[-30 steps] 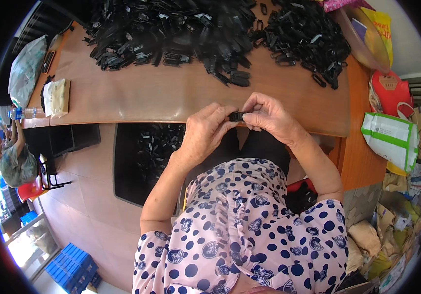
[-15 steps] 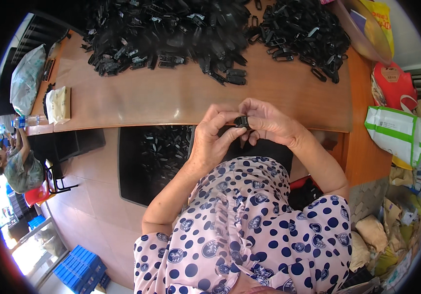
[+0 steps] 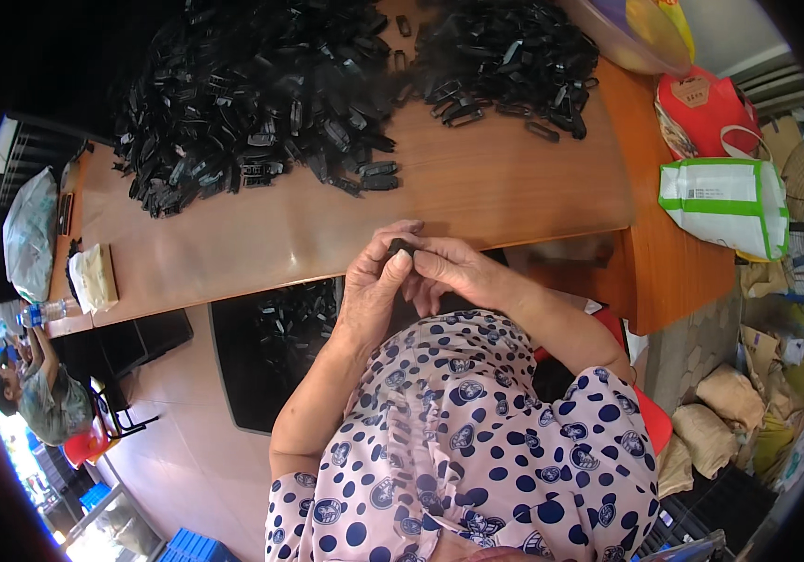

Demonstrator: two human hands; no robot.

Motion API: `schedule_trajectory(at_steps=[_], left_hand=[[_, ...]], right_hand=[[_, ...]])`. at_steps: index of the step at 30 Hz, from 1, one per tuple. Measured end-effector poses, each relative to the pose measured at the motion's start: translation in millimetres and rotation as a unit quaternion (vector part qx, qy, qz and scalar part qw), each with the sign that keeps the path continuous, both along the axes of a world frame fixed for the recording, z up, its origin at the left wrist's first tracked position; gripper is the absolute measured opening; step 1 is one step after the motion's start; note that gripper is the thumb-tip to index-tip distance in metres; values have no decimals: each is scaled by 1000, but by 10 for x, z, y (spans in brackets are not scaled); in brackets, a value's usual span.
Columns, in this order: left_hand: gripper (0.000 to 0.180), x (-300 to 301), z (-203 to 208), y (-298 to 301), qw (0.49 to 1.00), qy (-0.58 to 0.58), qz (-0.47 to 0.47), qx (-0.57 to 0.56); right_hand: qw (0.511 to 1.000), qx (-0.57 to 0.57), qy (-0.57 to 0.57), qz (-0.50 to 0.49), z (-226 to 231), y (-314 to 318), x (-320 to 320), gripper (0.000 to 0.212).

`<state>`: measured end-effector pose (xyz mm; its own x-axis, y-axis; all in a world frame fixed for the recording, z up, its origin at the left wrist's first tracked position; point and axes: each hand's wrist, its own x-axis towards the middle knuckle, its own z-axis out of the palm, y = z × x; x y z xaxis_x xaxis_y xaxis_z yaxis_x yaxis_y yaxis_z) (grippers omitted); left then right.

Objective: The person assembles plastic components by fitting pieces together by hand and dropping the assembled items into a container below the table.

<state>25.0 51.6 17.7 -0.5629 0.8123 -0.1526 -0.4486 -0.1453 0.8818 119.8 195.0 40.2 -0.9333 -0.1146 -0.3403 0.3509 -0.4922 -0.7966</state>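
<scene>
My left hand [image 3: 371, 286] and my right hand [image 3: 458, 266] meet just in front of the wooden table's [image 3: 327, 258] near edge. Pinched between the fingers of both is a small black plastic part [image 3: 402, 247]; the left thumb lies over it, and much of it is hidden. Beyond my hands lies a large heap of similar black plastic parts [image 3: 252, 122] on the tabletop. A smaller heap of black oblong frames [image 3: 514, 70] is to its right.
A dark tray [image 3: 233, 375] with black parts sits below the table edge on the left. At the left are a tissue pack [image 3: 95, 278], a water bottle [image 3: 41, 314] and a seated person [image 3: 46, 398]. White-green [image 3: 725, 201] and red [image 3: 706, 112] bags stand at right.
The whole view has shifted and tilted, so the heaps and table sit differently in it. My hands still hold the black part together, with its visible portion smaller now.
</scene>
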Motion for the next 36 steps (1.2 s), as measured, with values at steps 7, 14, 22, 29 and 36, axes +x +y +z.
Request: schedule_trajectory(at_steps=[7,14,22,29,36], left_hand=[[17,-776,-248,66,843,474,118,-225],[19,-872,-146,180,699,624,65,-344],[22,-955,-359,-109,894,373,96,-229],[32,-661,63,-216,994,-78,53,-62],[29,-483,48,-339,993,71,86,-50]], right_hand=[[490,856,-9,-165,-120,1300,100,36],[446,886,25,-126,-465,1811,61,26],[975,67,51,-208,-169,1082,-318,28],[992,56,88,-76,-45,296,-591,18],[993,85,78,-17,186,40,-615,13]])
